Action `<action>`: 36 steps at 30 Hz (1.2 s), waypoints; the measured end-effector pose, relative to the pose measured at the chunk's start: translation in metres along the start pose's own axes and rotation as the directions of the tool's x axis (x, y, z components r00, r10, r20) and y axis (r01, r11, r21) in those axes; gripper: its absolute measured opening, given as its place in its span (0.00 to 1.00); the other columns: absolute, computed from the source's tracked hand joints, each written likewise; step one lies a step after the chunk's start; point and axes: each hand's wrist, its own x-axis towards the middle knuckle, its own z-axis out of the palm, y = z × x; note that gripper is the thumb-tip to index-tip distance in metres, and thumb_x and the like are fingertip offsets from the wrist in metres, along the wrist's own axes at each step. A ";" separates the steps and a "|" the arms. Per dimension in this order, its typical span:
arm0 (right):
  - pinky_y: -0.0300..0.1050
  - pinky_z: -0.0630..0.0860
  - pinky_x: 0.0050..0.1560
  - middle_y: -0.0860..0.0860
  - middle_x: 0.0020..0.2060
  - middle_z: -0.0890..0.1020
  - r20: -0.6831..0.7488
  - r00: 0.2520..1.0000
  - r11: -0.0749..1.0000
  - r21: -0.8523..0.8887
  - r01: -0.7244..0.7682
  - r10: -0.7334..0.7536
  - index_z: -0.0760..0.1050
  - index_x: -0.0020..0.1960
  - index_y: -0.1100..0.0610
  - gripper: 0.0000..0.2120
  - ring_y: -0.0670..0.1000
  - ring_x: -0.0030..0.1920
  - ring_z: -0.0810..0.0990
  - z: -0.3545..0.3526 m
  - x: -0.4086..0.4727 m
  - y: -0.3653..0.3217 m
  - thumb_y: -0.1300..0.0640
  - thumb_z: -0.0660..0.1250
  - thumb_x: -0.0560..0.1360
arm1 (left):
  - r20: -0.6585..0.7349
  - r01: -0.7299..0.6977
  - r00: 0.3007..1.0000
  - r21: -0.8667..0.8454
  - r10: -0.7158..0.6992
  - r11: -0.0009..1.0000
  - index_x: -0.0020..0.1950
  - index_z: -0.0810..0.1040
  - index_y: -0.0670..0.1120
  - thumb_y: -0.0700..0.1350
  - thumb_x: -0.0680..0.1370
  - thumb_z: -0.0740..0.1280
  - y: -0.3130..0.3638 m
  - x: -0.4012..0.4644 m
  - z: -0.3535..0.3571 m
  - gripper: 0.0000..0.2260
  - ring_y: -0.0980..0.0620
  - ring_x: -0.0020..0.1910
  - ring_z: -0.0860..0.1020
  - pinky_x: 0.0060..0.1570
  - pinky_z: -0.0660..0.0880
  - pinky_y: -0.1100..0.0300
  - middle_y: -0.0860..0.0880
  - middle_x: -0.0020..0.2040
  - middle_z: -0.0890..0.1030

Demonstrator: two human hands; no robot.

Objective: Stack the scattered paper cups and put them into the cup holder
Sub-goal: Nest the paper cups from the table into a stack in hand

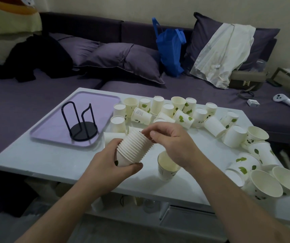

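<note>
My left hand [112,162] grips a stack of nested white paper cups [135,146], tilted with the rims toward the upper right. My right hand [172,139] pinches the top rim of that stack with thumb and fingers. One upright cup [167,168] stands on the table just below my right wrist. Several loose cups [158,109] with green leaf prints lie and stand across the back of the table. More cups [263,172] are scattered at the right edge. The black wire cup holder [81,123] stands empty on a lilac tray [53,123] at the left.
The white table [44,158] sits in front of a purple sofa with cushions [123,58], a blue bag [170,50] and a white garment [223,51]. A white controller [282,99] lies on the sofa at right.
</note>
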 end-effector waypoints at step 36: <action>0.45 0.78 0.38 0.48 0.42 0.88 -0.016 0.967 0.965 -0.064 -0.255 0.254 0.89 0.49 0.50 0.11 0.49 0.39 0.81 0.020 0.009 0.022 0.56 0.68 0.82 | 0.093 -0.067 0.994 0.036 0.064 0.997 0.66 0.71 0.66 0.60 0.66 0.81 -0.006 -0.003 -0.002 0.32 0.63 0.53 0.81 0.48 0.85 0.59 0.63 0.54 0.81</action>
